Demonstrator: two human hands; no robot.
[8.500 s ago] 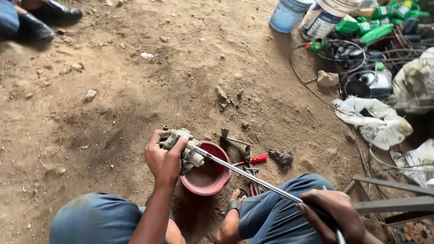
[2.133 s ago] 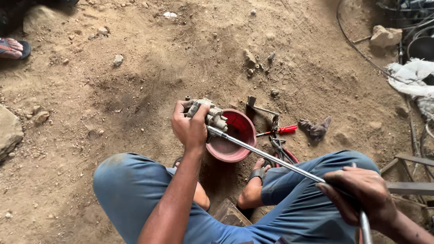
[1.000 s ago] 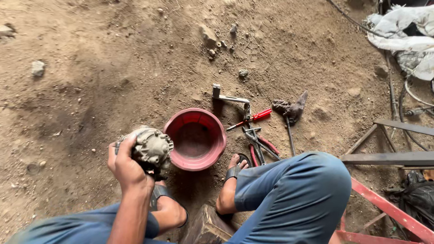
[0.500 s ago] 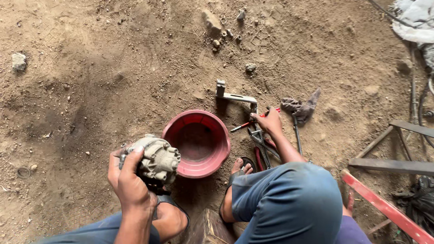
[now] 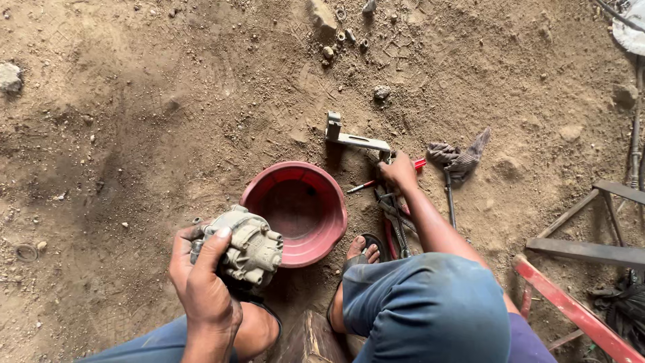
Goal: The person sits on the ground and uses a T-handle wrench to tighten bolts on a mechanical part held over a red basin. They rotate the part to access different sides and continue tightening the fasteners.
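My left hand (image 5: 201,279) grips a dirty grey metal engine part (image 5: 250,247) and holds it just left of a red plastic bowl (image 5: 295,176) on the dirt. My right hand (image 5: 398,171) reaches out over my knee to a pile of hand tools (image 5: 398,218) right of the bowl. Its fingers rest on a red-handled screwdriver (image 5: 386,176). Whether they are closed around it is hidden.
A bent metal bracket (image 5: 353,138) lies behind the bowl. A dirty rag (image 5: 458,156) and a thin rod (image 5: 449,198) lie to the right. Red and grey metal bars (image 5: 571,269) sit at the right edge. Stones (image 5: 322,15) and small parts lie at the top.
The long metal bar has left my right hand, which has reached forward to the tools. My left hand has lifted the engine part off the bowl's rim and drawn it left and nearer.
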